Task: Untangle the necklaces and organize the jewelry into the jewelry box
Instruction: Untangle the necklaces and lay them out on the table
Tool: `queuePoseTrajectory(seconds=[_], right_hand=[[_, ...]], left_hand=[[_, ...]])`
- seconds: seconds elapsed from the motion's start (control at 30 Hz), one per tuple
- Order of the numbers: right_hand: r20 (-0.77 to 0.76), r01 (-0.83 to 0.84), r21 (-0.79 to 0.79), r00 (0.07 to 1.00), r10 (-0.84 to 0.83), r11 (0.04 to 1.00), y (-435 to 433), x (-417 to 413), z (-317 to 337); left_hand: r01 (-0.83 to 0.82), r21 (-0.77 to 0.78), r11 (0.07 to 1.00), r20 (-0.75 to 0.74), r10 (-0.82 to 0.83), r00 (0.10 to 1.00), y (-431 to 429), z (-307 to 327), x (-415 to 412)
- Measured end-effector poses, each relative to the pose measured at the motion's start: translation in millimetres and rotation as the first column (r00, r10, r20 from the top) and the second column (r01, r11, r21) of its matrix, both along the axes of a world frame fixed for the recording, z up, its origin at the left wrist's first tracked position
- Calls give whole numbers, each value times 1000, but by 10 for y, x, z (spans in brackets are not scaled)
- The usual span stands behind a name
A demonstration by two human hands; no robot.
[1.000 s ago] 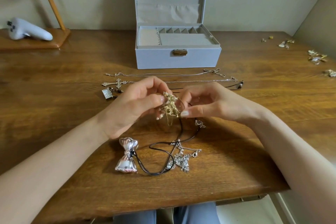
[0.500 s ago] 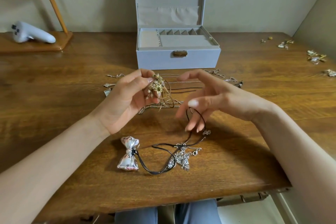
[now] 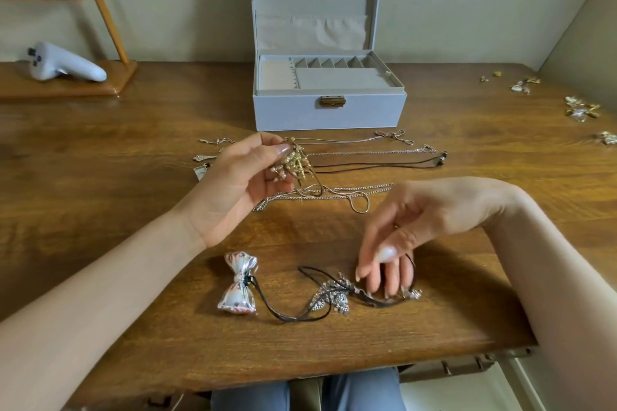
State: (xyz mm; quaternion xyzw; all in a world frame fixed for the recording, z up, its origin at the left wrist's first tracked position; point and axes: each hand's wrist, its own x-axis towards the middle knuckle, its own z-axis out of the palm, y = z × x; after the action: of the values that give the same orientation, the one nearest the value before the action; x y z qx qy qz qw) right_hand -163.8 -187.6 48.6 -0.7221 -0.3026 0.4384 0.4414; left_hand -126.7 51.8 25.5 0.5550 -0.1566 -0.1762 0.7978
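Fingers [image 3: 279, 148] of the left hand [image 3: 233, 190] pinch a gold pendant [image 3: 295, 162] above the desk [image 3: 100, 160], its chain [image 3: 334, 197] trailing down in loose loops onto the wood. The right hand [image 3: 430, 213] hangs nearer the front edge, fingers [image 3: 374, 274] loose and nearly straight, tips down on a black cord [image 3: 290, 315] that lies snarled with a crystal pendant [image 3: 330, 297]. Whether the cord is hooked round a finger cannot be told. A silver bow [image 3: 238, 287] sits at the cord's left end.

Behind the hands, several necklaces [image 3: 367, 152] lie stretched in rows before the open box [image 3: 329, 110], and no piece shows in its trays. Earrings [image 3: 581, 108] are scattered at the far right of the desk.

The work looks about half done, with the cord tangle unresolved and nothing boxed. The likeliest slip is the gold chain: raised or swung while its loops drag, it could catch the straightened rows just beside it and knot them. A hard tug on the cord would probably tighten the snarl round the crystal pendant, with the bow's weight pulling against it.
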Motion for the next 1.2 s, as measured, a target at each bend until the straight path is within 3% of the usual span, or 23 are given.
queuePoseTrajectory(seconds=[0.07, 0.17, 0.27, 0.37, 0.53, 0.73, 0.93, 1.2], right_hand=[[-35, -49, 3, 998, 49, 999, -38, 2, 25], [98, 176, 34, 979, -178, 984, -120, 19, 81], [285, 434, 174, 837, -467, 884, -125, 62, 65], [341, 530, 322, 708, -619, 784, 66, 102, -29], [305, 533, 330, 721, -622, 779, 324, 115, -156], [105, 595, 492, 684, -722, 635, 232, 143, -126], [-120, 636, 577, 686, -717, 512, 224, 178, -127], [-152, 617, 591, 718, -679, 520, 196, 160, -86]], left_hand=[[2, 16, 1000, 3, -2, 1000, -9, 11, -22], [10, 44, 999, -9, -10, 1000, -16, 26, -48], [25, 68, 997, -13, -24, 1000, -36, 33, -67], [50, 52, 997, -8, -50, 999, -94, 39, -100], [154, 83, 984, -30, -152, 988, -147, -15, -125], [204, -6, 979, -145, -202, 968, -131, -48, -71], [221, 70, 973, -55, -217, 975, -82, -48, -43], [162, 138, 977, -15, -161, 987, -83, -42, -56]])
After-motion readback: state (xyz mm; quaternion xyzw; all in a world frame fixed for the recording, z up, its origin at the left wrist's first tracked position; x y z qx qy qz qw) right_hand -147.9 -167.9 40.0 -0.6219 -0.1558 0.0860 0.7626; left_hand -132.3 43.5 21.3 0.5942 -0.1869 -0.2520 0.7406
